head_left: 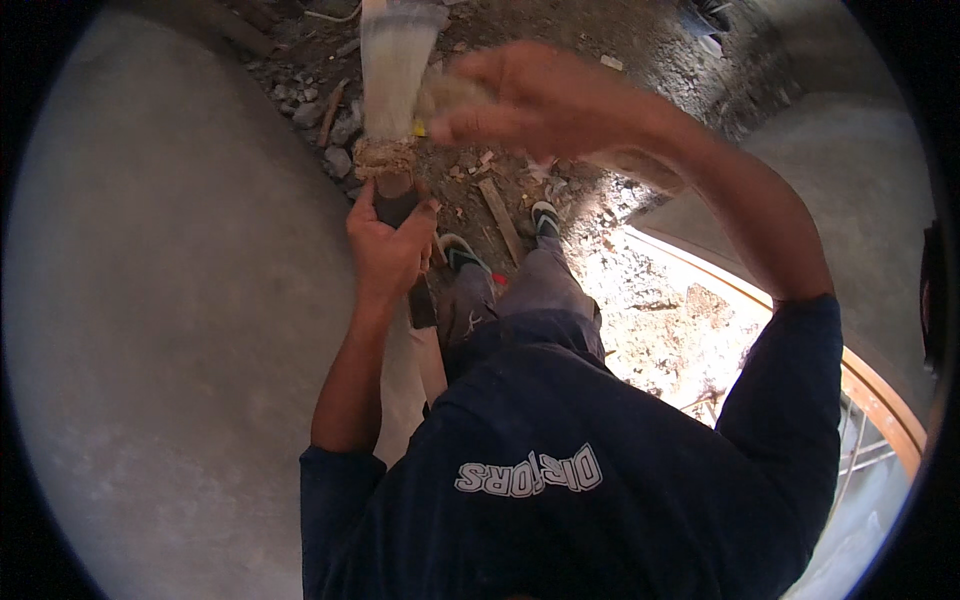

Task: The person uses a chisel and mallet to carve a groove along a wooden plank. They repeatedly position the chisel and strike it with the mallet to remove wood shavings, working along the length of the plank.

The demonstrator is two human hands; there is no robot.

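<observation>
My left hand (385, 245) is closed around a dark, block-like piece (396, 207), its thumb and fingers on either side. Just beyond that piece sits a rough brown clump (385, 156). A pale, whitish flat length (397, 85) runs away from the clump toward the far edge, partly blurred. My right hand (520, 100) reaches across from the right, smeared by motion. Its fingers curl about a pale tan wad (448, 97) beside the whitish length; the exact kind of wad cannot be made out. Below my left hand runs a strip, dark then pale (428, 362).
A smooth grey wall (180, 300) fills the left side. Stones and rubble (338, 130) lie along its foot. A loose wooden strip (500, 220) lies near my sandalled feet (545, 220). At right, bright light falls beside a wooden frame (700, 266) and another grey wall (850, 180).
</observation>
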